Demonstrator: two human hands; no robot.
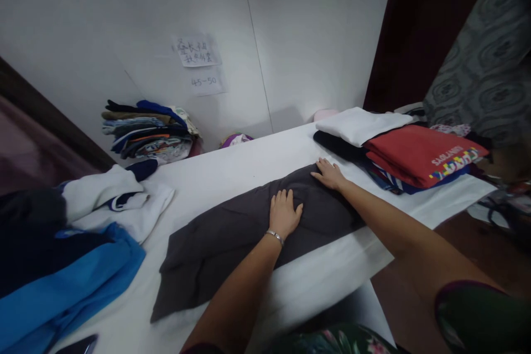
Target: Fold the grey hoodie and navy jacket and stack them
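Note:
A dark grey folded garment (224,238) lies lengthwise across the white table, its kind hard to make out. My left hand (285,214), with a metal bracelet at the wrist, rests flat on the middle of the garment. The fingers are spread and point away from me. Toward the garment's far right end, my right hand (329,175) lies palm down near its upper edge, fingers apart. Neither hand grips the cloth.
Folded clothes, a red one (415,152) and a white one (360,126) among them, are stacked at the right. Blue clothing (95,274) and white clothing (103,191) lie loose at the left. Another clothes pile (151,130) stands by the wall. A phone (78,345) lies at the near edge.

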